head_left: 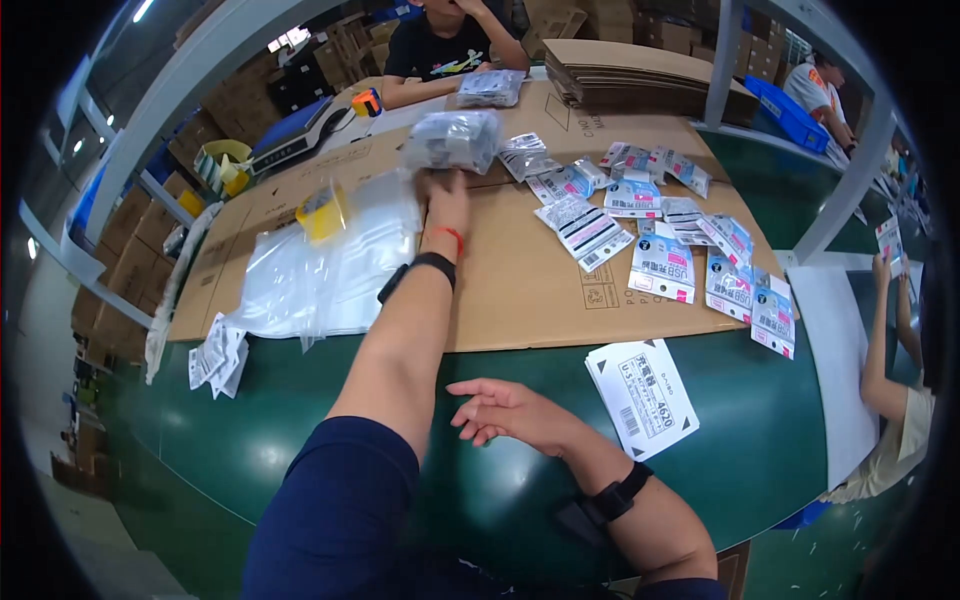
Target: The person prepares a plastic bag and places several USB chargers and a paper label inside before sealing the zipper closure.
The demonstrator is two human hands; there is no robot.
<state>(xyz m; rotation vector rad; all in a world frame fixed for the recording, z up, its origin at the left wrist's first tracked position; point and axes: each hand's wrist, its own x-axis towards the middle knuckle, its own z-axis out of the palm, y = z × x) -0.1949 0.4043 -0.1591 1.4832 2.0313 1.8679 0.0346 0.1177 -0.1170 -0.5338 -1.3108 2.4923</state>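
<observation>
My left hand [447, 198] reaches far over the cardboard and is at the near edge of a filled clear plastic bag [455, 140]. The bag is smeared by motion, and my fingertips are partly hidden against it; they seem closed on its edge. To the left of that arm lies a stack of flat clear plastic bags [375, 250], with a yellow tape roll [321, 215] on top. My right hand [512, 412] hovers over the green table, empty, its fingers apart and loosely bent. Nearest to it on the right is a stack of white printed label sheets [643, 398].
Several small blue-and-white packets [660, 265] lie scattered on the cardboard sheet [510, 290]. Another filled bag [490, 88] sits by a seated person across the table. Folded cardboard [640, 80] is piled at the far right. Crumpled white papers [218, 355] lie at the left.
</observation>
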